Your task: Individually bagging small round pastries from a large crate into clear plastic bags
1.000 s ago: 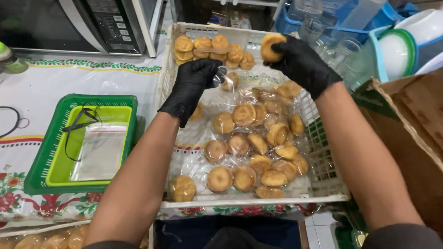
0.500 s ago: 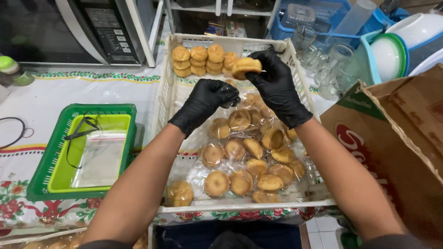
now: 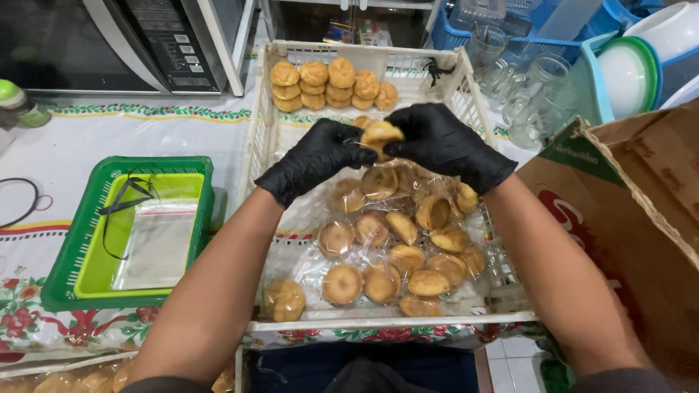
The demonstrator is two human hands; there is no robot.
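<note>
Microwave (image 3: 109, 36): far left, behind the cloth-covered table (image 3: 65, 145).
Green tray (image 3: 80, 247): left of your arms; holds clear bags (image 3: 156, 244) and a black band.
Crate (image 3: 466, 94): white, slatted, centre; both your hands work above its middle.
Stacked cakes (image 3: 328, 84): neat row at the crate's far end, beyond your hands.
Left hand (image 3: 317, 156): black glove, fingers curled in, pinching the left edge of the cake (image 3: 380, 135).
Cake: small, golden, round; held between your two hands, above the loose pile.
Right hand (image 3: 444, 142): black glove, closed on the cake's right side, thumb near your left fingertips.
Wrapped cakes (image 3: 397, 251): loose pile in plastic, below your hands, in the crate's near half.
Box (image 3: 633, 218): cardboard, at your right forearm.
Glasses (image 3: 524, 87): upper right, beside the crate.
</note>
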